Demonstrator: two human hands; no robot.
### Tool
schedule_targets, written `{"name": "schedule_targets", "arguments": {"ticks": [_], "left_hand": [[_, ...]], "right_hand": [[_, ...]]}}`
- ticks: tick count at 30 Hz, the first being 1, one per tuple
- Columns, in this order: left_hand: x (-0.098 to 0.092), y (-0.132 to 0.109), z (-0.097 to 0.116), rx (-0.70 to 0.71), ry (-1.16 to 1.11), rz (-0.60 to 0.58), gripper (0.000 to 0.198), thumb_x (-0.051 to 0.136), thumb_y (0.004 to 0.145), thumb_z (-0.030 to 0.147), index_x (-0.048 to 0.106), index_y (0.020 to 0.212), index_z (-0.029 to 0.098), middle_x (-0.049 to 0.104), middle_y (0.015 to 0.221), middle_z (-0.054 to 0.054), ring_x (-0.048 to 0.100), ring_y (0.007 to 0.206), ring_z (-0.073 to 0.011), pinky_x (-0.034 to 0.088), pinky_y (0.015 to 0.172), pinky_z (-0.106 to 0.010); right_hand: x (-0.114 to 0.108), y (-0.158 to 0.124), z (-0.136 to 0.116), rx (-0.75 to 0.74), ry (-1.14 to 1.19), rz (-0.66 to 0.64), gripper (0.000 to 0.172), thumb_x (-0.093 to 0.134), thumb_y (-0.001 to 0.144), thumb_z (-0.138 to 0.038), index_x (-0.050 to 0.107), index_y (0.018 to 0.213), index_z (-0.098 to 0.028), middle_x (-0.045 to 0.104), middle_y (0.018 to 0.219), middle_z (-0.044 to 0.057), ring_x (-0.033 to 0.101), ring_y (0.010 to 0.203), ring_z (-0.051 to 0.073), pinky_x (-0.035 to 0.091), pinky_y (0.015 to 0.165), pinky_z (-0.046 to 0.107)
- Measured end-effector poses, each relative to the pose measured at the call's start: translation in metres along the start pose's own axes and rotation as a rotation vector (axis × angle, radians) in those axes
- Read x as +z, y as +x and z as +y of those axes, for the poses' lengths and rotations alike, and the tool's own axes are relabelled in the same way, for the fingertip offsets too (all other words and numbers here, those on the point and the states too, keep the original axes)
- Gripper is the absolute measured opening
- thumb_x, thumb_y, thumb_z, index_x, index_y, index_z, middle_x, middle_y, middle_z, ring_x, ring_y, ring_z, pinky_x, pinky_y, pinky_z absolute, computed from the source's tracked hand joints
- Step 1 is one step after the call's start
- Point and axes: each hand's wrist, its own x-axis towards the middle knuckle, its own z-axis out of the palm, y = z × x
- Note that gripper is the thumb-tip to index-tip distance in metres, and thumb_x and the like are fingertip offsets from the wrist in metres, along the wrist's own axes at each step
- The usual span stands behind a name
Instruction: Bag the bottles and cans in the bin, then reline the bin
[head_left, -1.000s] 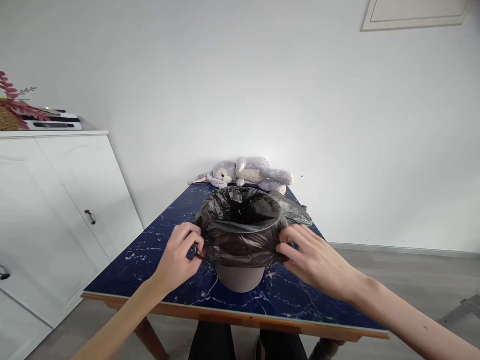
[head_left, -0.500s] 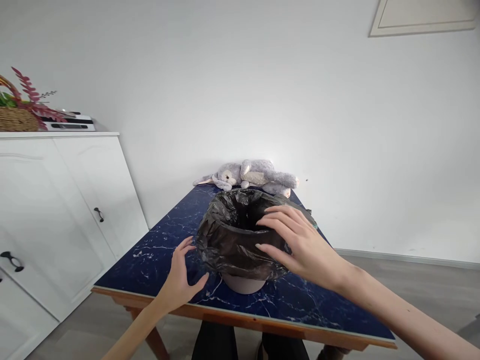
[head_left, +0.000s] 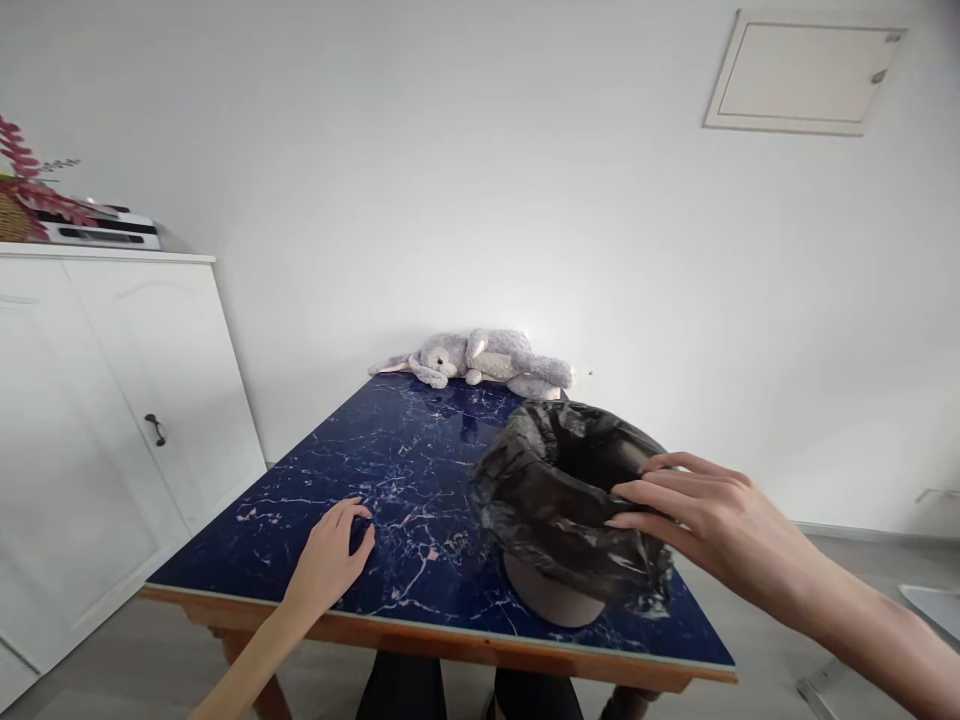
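A trash can (head_left: 551, 592) with a black garbage bag (head_left: 540, 500) folded over its rim is at the right side of the table, leaning slightly. My right hand (head_left: 697, 510) is closed on the near right part of the bagged rim, thumb outside and fingers reaching into the mouth. The can's inside is dark. To the left of the can, my left hand (head_left: 334, 550) rests at the tabletop, apart from it, fingers curved with a gap to the thumb and nothing held.
A grey plush rabbit (head_left: 487, 360) lies on its side along the back edge of the blue marbled table (head_left: 405, 520), against the wall. A white cabinet (head_left: 150, 360) stands to the left, with a wicker basket and a flat box on top.
The bagged can has moved right and a little nearer, now with my right hand closed on its rim. My left hand has come away from it toward the left. The view has shifted somewhat right.
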Motion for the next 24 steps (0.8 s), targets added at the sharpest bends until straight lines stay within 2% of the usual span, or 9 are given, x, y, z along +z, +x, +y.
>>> {"name": "schedule_targets", "arguments": {"ticks": [3,7,10,13,16,18,20,22,24], "left_hand": [[-0.002,0.003,0.004,0.008,-0.004,-0.018,0.037,0.048,0.100,0.051,0.068,0.112,0.023,0.069,0.141,-0.015,0.063,0.134,-0.0380,0.050,0.112,-0.059],[-0.005,0.004,0.008,0.017,-0.001,-0.025,0.038,0.046,0.100,0.053,0.068,0.111,0.023,0.070,0.139,-0.016,0.064,0.133,-0.0384,0.051,0.112,-0.059],[-0.005,0.005,0.008,0.018,0.008,-0.031,0.040,0.046,0.100,0.054,0.068,0.111,0.023,0.070,0.139,-0.016,0.064,0.133,-0.0389,0.050,0.112,-0.060],[-0.004,0.006,0.008,0.021,0.013,-0.032,0.040,0.047,0.099,0.054,0.068,0.111,0.022,0.069,0.140,-0.016,0.064,0.132,-0.0387,0.051,0.112,-0.059],[-0.003,0.007,0.007,0.028,0.012,-0.024,0.039,0.048,0.099,0.054,0.068,0.111,0.023,0.069,0.140,-0.016,0.065,0.131,-0.0381,0.051,0.111,-0.058],[-0.002,0.006,0.007,0.027,0.013,-0.019,0.039,0.049,0.099,0.054,0.068,0.111,0.023,0.069,0.140,-0.016,0.065,0.131,-0.0381,0.052,0.111,-0.058],[-0.002,0.006,0.007,0.025,0.014,-0.017,0.039,0.049,0.099,0.055,0.068,0.112,0.023,0.069,0.140,-0.015,0.065,0.132,-0.0386,0.052,0.110,-0.058],[-0.002,0.006,0.008,0.028,0.014,-0.013,0.038,0.050,0.099,0.054,0.069,0.112,0.023,0.070,0.140,-0.015,0.065,0.131,-0.0389,0.053,0.109,-0.059],[-0.003,0.006,0.009,0.035,0.010,-0.002,0.037,0.050,0.099,0.053,0.069,0.110,0.023,0.071,0.137,-0.015,0.066,0.130,-0.0386,0.054,0.109,-0.058]], "right_hand": [[-0.006,-0.033,0.019,0.052,-0.105,0.023,0.038,0.044,0.113,-0.047,0.075,0.105,-0.025,0.082,0.094,0.004,0.076,0.092,0.027,0.056,0.072,0.037],[0.000,-0.068,0.052,0.134,-0.190,0.039,0.042,0.042,0.113,-0.052,0.075,0.111,-0.025,0.083,0.099,0.005,0.077,0.093,0.029,0.057,0.072,0.038],[0.011,-0.080,0.073,0.215,-0.187,0.045,0.044,0.042,0.112,-0.053,0.074,0.115,-0.024,0.082,0.103,0.006,0.077,0.095,0.030,0.057,0.071,0.038],[0.020,-0.077,0.080,0.291,-0.157,0.053,0.044,0.043,0.112,-0.053,0.074,0.116,-0.023,0.081,0.105,0.008,0.077,0.094,0.029,0.057,0.068,0.038],[0.024,-0.065,0.064,0.335,-0.141,0.129,0.035,0.050,0.111,-0.044,0.072,0.130,-0.023,0.076,0.117,0.012,0.073,0.108,0.033,0.059,0.086,0.046],[0.028,-0.056,0.039,0.354,-0.118,0.257,0.035,0.059,0.108,-0.032,0.066,0.141,-0.026,0.070,0.130,0.014,0.067,0.121,0.035,0.055,0.102,0.053],[0.038,-0.049,0.005,0.279,-0.036,0.344,0.040,0.065,0.103,-0.021,0.064,0.142,-0.028,0.069,0.127,0.013,0.066,0.120,0.033,0.055,0.103,0.052],[0.060,-0.043,-0.027,0.153,0.109,0.189,0.036,0.063,0.102,-0.015,0.065,0.136,-0.026,0.070,0.122,0.011,0.066,0.118,0.030,0.058,0.100,0.049],[0.094,-0.037,-0.051,0.178,0.186,0.030,0.029,0.059,0.103,-0.017,0.066,0.131,-0.021,0.067,0.133,0.015,0.064,0.125,0.032,0.059,0.102,0.050]]}}
